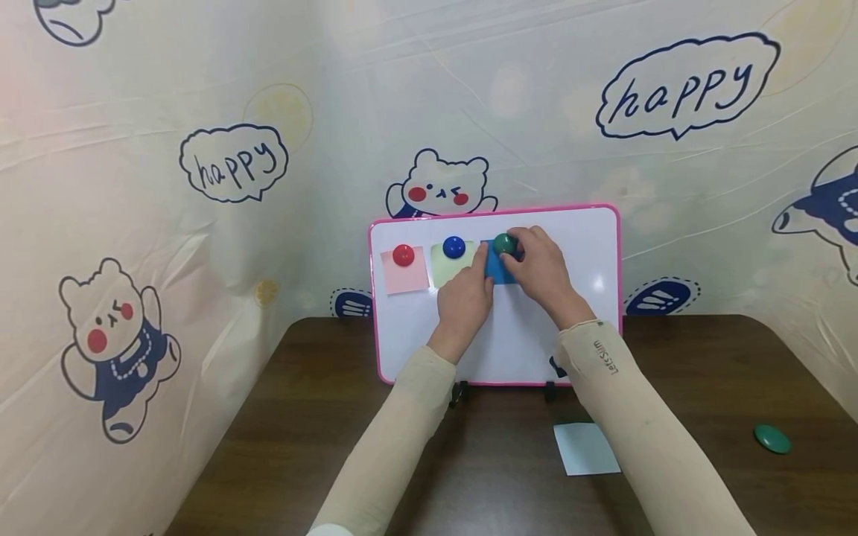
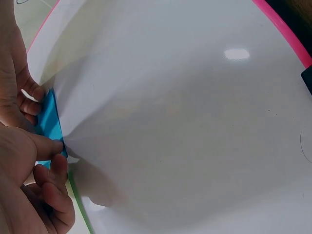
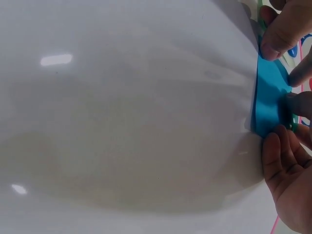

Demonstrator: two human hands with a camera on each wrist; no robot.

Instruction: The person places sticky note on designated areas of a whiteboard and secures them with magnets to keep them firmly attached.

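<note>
Near the top of a pink-framed whiteboard (image 1: 509, 335), my right hand (image 1: 541, 272) pinches a round green magnet (image 1: 505, 243) against a blue sticky note (image 1: 500, 273). Its other fingers bend beside the note in the right wrist view. My left hand (image 1: 465, 301) presses the note's left side with a straight index finger. The left thumb also touches the note (image 3: 270, 97) in the right wrist view. To the left, a green note (image 1: 442, 269) sits under a blue magnet (image 1: 453, 247), and a pink note (image 1: 405, 278) under a red magnet (image 1: 403, 254).
The whiteboard stands upright on black supports (image 1: 550, 391) on a dark wooden table (image 1: 322, 417). A pale blue note (image 1: 585, 450) lies on the table by the right forearm. Farther right lies another green magnet (image 1: 772, 439). A printed curtain (image 1: 281, 231) hangs behind.
</note>
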